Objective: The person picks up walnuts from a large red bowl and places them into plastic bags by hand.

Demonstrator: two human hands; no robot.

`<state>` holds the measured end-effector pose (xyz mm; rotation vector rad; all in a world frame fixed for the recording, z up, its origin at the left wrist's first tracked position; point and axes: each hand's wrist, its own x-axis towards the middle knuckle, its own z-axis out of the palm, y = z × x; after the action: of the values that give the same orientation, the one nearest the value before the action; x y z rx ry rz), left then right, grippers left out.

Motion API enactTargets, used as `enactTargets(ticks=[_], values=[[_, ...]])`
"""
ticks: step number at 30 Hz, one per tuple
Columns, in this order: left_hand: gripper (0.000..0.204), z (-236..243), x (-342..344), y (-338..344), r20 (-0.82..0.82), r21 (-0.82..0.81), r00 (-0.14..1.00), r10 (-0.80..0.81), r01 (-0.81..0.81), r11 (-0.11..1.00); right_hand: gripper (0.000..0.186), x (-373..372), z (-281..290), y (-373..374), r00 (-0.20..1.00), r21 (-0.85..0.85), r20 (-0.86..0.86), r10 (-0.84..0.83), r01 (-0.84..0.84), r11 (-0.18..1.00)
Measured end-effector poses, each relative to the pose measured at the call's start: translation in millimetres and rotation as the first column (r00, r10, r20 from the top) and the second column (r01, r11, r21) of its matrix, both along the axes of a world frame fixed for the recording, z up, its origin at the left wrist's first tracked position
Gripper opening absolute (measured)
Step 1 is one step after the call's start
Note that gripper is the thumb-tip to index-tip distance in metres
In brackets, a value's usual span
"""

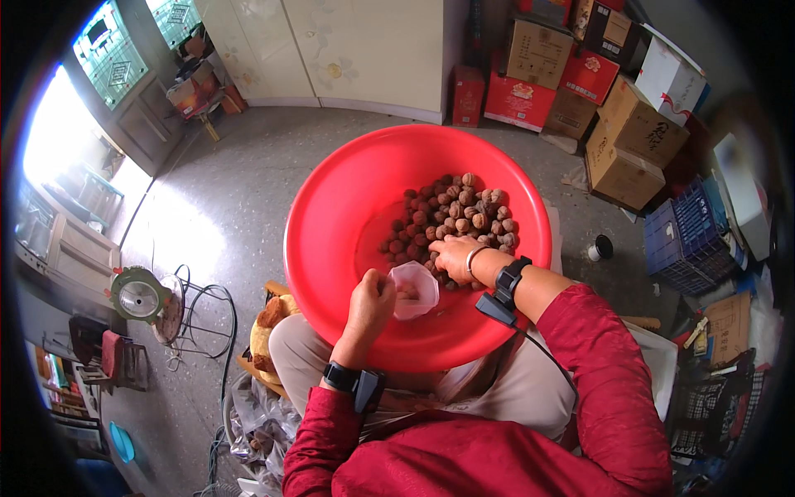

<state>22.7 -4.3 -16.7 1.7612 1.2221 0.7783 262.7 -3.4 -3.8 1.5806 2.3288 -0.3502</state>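
Note:
A big red plastic basin [331,199] rests over my lap. Walnuts [472,214] lie heaped in its right half. My left hand [370,305] is closed, pinching the rim of a small translucent white plastic bag [415,290]. The bag's mouth is spread, and a few brownish pieces show inside it. Just right of the bag, my right hand [457,258] reaches down into the near edge of the heap. Its fingers curl over walnuts there; the fingertips are partly hidden among them.
Cardboard boxes [625,170] are stacked at the far right, near a blue plastic crate [683,240]. A small black-rimmed round object [600,247] sits on the floor. To the left are a round green-rimmed device [138,298] and loose dark cables [224,302]. Plastic bags [263,418] lie beside my left leg.

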Motion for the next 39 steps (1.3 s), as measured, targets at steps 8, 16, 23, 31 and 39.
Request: enactTargets(ticks=[8, 16, 23, 31, 39], values=[[0.014, -1.5, -1.0, 0.6, 0.010, -0.008, 1.000, -0.009, 0.009, 1.000, 0.020, -3.5, 9.4, -2.5, 0.979, 0.027, -0.121, -0.162, 0.166, 0.986], [0.010, -12.8, -1.7, 3.9, 0.042, 0.004, 0.999, -0.023, 0.023, 1.000, 0.019, -6.4, 44.0, 5.6, 0.819, 0.129, -0.525, -0.233, 0.347, 0.929], [0.010, -22.4, -2.7, 7.6, 0.034, 0.023, 0.999, -0.023, 0.023, 0.999, 0.031, -18.5, 74.7, -6.5, 0.656, 0.094, -0.750, -0.088, 0.237, 0.967], [0.010, -22.6, -2.4, 7.3, 0.016, 0.029, 1.000, -0.012, 0.011, 1.000, 0.031, 2.2, 51.8, 7.2, 0.615, 0.121, -0.760, -0.212, 0.454, 0.883], [0.011, -20.5, -2.7, 7.7, 0.022, -0.001, 1.000, -0.022, 0.022, 1.000, 0.024, 23.6, 5.7, 12.7, 0.958, 0.262, -0.184, -0.221, 0.265, 0.928]])
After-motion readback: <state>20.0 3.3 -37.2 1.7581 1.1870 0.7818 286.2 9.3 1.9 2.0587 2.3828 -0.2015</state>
